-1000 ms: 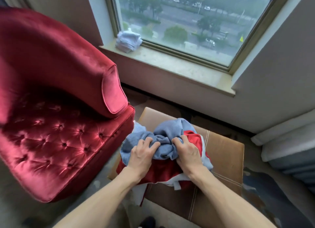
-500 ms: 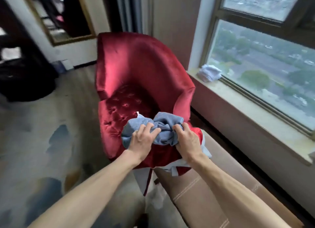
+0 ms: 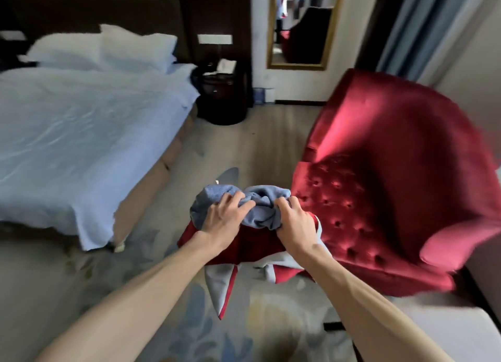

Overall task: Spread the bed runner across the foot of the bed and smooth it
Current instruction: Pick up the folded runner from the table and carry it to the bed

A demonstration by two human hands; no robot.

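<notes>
The bed runner (image 3: 261, 211), a bunched bundle of blue-grey, red and white fabric, is held in the air over the floor, to the right of the foot corner of the white-quilted bed (image 3: 81, 134) and apart from it. The left hand (image 3: 222, 222) and right hand (image 3: 296, 226) grip the blue-grey top side by side, fingers (image 3: 240, 203) curled tight into the cloth. The left hand is nearer the bed. Bunched, the runner shows no long axis; judged from the task, it must be opened out crosswise over the bed's foot. A small white tab on top may be a label; nothing is legible.
</notes>
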